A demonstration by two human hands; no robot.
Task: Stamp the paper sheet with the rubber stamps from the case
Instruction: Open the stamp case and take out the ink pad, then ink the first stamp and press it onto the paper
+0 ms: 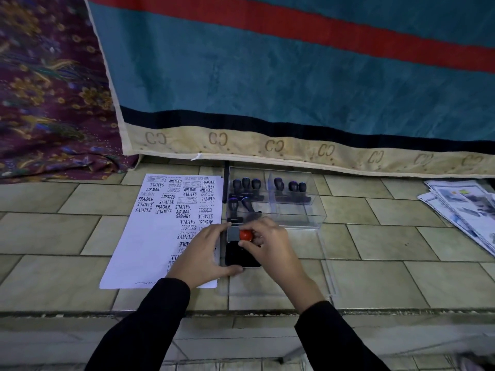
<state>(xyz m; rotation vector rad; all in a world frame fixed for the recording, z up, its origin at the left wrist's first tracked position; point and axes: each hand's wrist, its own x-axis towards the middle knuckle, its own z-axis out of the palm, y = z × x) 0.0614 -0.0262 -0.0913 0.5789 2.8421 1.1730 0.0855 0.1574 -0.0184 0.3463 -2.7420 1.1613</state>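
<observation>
Head view: I see a white paper sheet (160,231) flat on the tiled bench (375,245), already covered with black stamp prints like SAMPLE, FRAGILE, AIR MAIL. Just at 3 o'clock of the sheet sits a clear plastic case (276,199) holding dark-handled rubber stamps (246,187) in two groups, some upright, one tilted. Its clear lid (316,277) lies open flat toward 6 o'clock.

My left hand (203,254) rests on the sheet's right edge, fingers spread, thumb touching a black ink pad (235,254) beside the sheet. My right hand (270,243) is pinched around a red-knobbed stamp (246,235) over a grey block (233,233) at the pad's 12 o'clock end; I can't tell whether the stamp touches it.

At 3 o'clock, well apart, a stack of printed papers (460,207). At 12 o'clock, a teal blanket with a red stripe (267,76); at 10 o'clock, a purple floral cloth (53,89).
</observation>
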